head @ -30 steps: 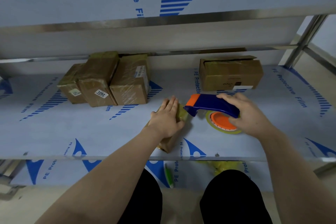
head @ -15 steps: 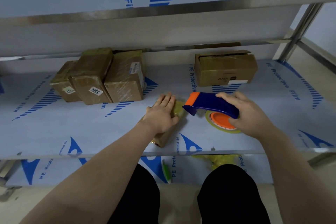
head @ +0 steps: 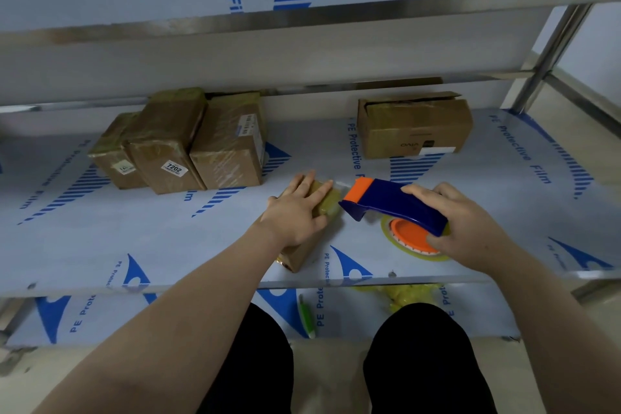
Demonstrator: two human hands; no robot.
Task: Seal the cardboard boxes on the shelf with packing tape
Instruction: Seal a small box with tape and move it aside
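On the shelf [head: 100, 239], near its front edge, a small box [head: 327, 202] lies under the left hand [head: 295, 212], whose straight fingers press flat on its top without curling round it. The right hand [head: 470, 225] is clenched round the blue dispenser [head: 393, 202], whose orange nose sits just beside the box's far right corner, with the roll [head: 410, 239] hanging under the handle. The box top looks yellowish with tape. Whether a strip runs from nose to box I cannot tell.

This looks like the taping step on this one box, at one end of a strip. The next move likely calls for the left hand to pin the box while the dispenser is drawn across or tilted to cut, with the palm kept off the tape's path.

Three boxes [head: 188, 144] stand together at the back left, glossy with tape. A far box [head: 413, 131] at the back right has its top flaps ajar and seems unsealed.
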